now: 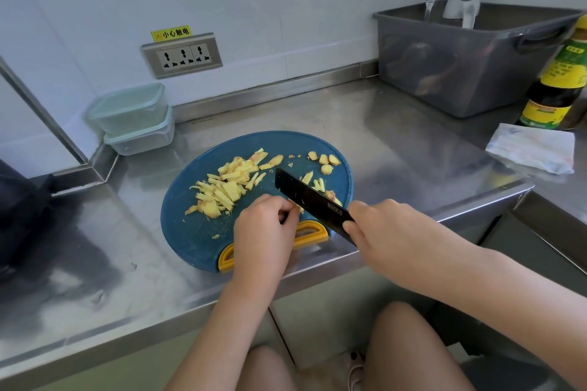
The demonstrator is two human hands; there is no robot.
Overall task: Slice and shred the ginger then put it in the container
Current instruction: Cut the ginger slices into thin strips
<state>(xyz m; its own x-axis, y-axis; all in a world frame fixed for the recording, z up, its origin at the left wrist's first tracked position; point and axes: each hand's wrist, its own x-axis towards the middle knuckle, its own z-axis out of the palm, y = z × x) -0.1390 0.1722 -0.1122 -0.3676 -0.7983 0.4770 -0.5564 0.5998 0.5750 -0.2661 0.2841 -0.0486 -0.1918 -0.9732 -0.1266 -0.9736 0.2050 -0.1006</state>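
Head view: the left hand (265,227) curls its fingers (286,205) tightly over a small yellow ginger piece (299,208), holding it on the round blue cutting board (190,238). The right hand (381,225) grips the black rectangular knife (309,197), its blade just beside those fingertips. Pale shredded ginger strips (224,190) lie to their left.

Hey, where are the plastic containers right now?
In the head view, the stacked plastic containers sit at the back left corner of the counter, below the wall socket, beyond the blue cutting board.
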